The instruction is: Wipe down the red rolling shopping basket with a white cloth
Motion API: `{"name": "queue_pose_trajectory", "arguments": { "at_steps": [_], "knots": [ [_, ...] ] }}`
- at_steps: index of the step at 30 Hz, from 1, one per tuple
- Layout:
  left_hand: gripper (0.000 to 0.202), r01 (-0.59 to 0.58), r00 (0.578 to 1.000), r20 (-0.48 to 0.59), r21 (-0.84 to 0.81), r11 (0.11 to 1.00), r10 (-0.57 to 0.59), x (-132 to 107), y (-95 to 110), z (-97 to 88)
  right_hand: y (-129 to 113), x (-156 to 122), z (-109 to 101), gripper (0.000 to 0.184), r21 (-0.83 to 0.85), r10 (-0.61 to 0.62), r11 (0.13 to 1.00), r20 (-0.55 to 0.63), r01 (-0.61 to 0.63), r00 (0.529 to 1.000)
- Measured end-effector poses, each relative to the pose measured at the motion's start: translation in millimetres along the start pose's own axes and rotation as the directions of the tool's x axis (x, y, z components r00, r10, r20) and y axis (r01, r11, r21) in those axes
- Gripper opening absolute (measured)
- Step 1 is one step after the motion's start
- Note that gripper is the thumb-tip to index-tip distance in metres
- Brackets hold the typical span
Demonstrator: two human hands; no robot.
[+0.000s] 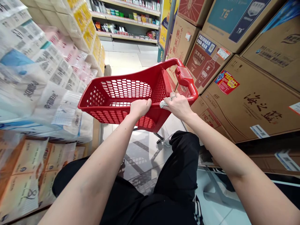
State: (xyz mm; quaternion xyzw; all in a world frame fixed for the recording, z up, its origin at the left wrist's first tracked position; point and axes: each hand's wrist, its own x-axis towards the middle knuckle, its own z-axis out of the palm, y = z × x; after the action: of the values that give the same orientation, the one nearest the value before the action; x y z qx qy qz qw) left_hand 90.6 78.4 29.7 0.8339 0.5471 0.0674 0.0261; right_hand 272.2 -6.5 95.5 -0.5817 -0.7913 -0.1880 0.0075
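A red plastic shopping cart (164, 116) with honeycomb holes in its walls stands before my knees, its inside bare. My left hand (140, 107) grips the near rim around its middle, fingers wrapped over the edge. Further right, my right hand (178, 104) is closed on a crumpled white cloth or tissue (165, 102) and presses it against the rim near the handle end. A ring shows on one finger. The cart's red handle (184, 76) rises just beyond that hand. Below the basket, part of a dark leg with a caster (159, 140) is visible.
Stacked cardboard cartons (262, 103) wall in the right side. Plastic-wrapped paper packs (53, 78) pile up on the left, above orange-beige packs (28, 175). Shelves of bottles and tubs (126, 18) stand at the far end of the tiled floor (131, 59).
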Motion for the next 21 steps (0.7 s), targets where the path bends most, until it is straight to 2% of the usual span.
{"name": "queue_pose_trajectory", "arguments": {
  "at_steps": [10, 15, 21],
  "knots": [
    [0.062, 0.042, 0.999, 0.023, 0.007, 0.999, -0.042, 0, 1, -1.2, 3, 5, 4, 0.040, 0.013, -0.036, 0.999, -0.009, 0.036, 0.999],
    [0.055, -0.022, 1.000, 0.015, 0.046, 0.999, 0.022, -2, 0, -2.2, 5, 7, 4, 0.045, 0.012, -0.074, 0.997, -0.017, 0.074, 0.997],
    [0.058, -0.014, 1.000, 0.015, 0.050, 0.999, 0.013, -4, 2, -4.0, 5, 12, 5, 0.054, 0.048, -0.007, 0.999, -0.031, 0.009, 0.999]
  ]
}}
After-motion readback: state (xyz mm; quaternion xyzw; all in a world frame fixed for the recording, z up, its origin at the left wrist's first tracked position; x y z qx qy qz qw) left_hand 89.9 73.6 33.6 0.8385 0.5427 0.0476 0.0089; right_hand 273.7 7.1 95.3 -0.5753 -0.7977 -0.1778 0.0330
